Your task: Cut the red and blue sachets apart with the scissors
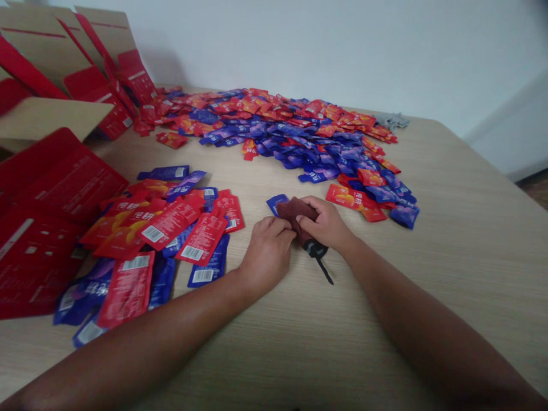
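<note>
My right hand [322, 224] is closed around a brown, cloth-like object [295, 210] with a black end, from which a thin black strip [324, 269] sticks out toward me; its exact kind I cannot make out. A blue sachet [276, 203] pokes out from under the far left side of this object, mostly hidden. Close against it on the left, my left hand [270, 246] rests low over the table with its fingers curled in. Whatever those fingers grip, if anything, is hidden.
A long heap of red and blue sachets [274, 128] lies along the back of the table [449, 245]. More sachets [203, 237] are piled left of my hands. Open red cardboard boxes [55, 177] stand at the left. Something crumpled and grey [393, 120] lies at the back right.
</note>
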Tool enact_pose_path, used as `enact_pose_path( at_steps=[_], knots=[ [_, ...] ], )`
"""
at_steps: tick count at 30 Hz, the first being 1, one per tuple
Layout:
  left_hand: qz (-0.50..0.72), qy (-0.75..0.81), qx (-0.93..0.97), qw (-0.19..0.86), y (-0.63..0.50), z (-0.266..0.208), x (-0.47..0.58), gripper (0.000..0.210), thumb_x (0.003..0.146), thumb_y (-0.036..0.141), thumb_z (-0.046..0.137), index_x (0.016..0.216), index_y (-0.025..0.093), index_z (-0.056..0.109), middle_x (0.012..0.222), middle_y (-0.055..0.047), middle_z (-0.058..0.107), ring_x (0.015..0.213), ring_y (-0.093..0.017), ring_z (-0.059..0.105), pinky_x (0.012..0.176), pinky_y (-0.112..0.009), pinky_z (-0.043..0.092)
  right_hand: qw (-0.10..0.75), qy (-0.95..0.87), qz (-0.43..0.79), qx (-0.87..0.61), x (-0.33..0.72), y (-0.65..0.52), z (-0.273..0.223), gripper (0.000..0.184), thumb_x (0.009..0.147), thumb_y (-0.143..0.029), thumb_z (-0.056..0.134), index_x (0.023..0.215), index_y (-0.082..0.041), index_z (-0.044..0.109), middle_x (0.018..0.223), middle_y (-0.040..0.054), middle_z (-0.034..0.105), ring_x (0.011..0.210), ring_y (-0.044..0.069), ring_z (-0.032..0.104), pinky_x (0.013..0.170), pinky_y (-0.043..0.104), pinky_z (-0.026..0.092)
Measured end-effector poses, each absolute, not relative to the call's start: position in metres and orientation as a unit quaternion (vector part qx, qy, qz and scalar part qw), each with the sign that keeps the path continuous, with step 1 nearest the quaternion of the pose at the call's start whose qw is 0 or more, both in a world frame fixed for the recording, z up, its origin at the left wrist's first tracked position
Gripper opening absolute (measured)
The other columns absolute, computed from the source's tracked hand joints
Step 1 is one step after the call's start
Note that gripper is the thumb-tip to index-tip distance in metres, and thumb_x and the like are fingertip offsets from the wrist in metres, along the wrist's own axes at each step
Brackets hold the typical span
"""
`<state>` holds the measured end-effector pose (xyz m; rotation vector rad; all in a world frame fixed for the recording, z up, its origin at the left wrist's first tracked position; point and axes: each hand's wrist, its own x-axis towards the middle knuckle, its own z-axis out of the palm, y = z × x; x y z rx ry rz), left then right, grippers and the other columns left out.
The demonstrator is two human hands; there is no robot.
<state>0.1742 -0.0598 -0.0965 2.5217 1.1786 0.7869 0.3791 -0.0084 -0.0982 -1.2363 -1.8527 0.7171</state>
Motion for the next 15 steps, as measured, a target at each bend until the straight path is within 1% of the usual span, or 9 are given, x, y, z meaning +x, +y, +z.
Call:
enact_pose_path(
  at_steps=[3, 5, 8, 10, 12, 15],
  knots=[
    [0.278, 0.441, 0.847, 0.102, -0.0595, -0.0958, 0.1742, 0.031, 0.085, 0.006, 0.058, 0.112, 0.018, 0.068, 0.125, -0.014, 0.067, 0.134, -0.033, 0.054, 0.117, -0.056, 0.046, 0.360, -0.746, 0.253, -0.500, 0.3755, -0.0104, -0.0939, 0.028, 0.082, -0.021, 0.066, 0.110, -0.023, 0.073, 0.098, 0.0014, 0.077, 0.085, 0.022, 0.068, 0.077, 0.033, 0.050],
    [0.264, 0.458, 0.842, 0.103, -0.0602, -0.0960, 0.1755, 0.035, 0.083, 0.009, 0.060, 0.116, 0.017, 0.064, 0.130, -0.015, 0.065, 0.138, -0.034, 0.052, 0.122, -0.059, 0.041, 0.342, -0.752, 0.239, -0.511, 0.3734, -0.0104, -0.0929, 0.028, 0.083, -0.020, 0.065, 0.110, -0.023, 0.073, 0.095, 0.0012, 0.076, 0.082, 0.021, 0.067, 0.074, 0.032, 0.048],
    [0.231, 0.477, 0.841, 0.111, -0.0625, -0.0960, 0.1777, 0.038, 0.085, 0.015, 0.060, 0.123, 0.016, 0.059, 0.140, -0.018, 0.062, 0.142, -0.034, 0.052, 0.128, -0.063, 0.032, 0.330, -0.747, 0.205, -0.540, 0.3730, -0.0076, -0.0950, 0.026, 0.082, -0.020, 0.064, 0.107, -0.023, 0.071, 0.091, 0.0015, 0.074, 0.078, 0.021, 0.064, 0.071, 0.032, 0.046],
    [0.213, 0.480, 0.843, 0.114, -0.0636, -0.0956, 0.1783, 0.042, 0.087, 0.018, 0.059, 0.130, 0.017, 0.056, 0.146, -0.018, 0.060, 0.148, -0.035, 0.048, 0.130, -0.066, 0.026, 0.333, -0.739, 0.169, -0.560, 0.3742, -0.0051, -0.0970, 0.023, 0.081, -0.020, 0.065, 0.103, -0.022, 0.071, 0.090, 0.0031, 0.072, 0.080, 0.022, 0.063, 0.072, 0.034, 0.046],
    [0.209, 0.478, 0.845, 0.117, -0.0637, -0.0958, 0.1778, 0.046, 0.088, 0.019, 0.059, 0.133, 0.018, 0.054, 0.148, -0.018, 0.059, 0.150, -0.035, 0.046, 0.131, -0.067, 0.024, 0.339, -0.738, 0.154, -0.562, 0.3758, -0.0038, -0.0977, 0.022, 0.079, -0.020, 0.065, 0.101, -0.021, 0.070, 0.091, 0.0046, 0.072, 0.084, 0.024, 0.063, 0.076, 0.035, 0.047],
    [0.236, 0.483, 0.836, 0.110, -0.0622, -0.0989, 0.1760, 0.056, 0.084, 0.017, 0.061, 0.139, 0.017, 0.049, 0.155, -0.020, 0.053, 0.154, -0.037, 0.042, 0.131, -0.066, 0.026, 0.341, -0.750, 0.209, -0.527, 0.3776, -0.0055, -0.0961, 0.026, 0.078, -0.018, 0.065, 0.102, -0.022, 0.071, 0.093, 0.0029, 0.074, 0.085, 0.022, 0.066, 0.077, 0.033, 0.048]
  ],
)
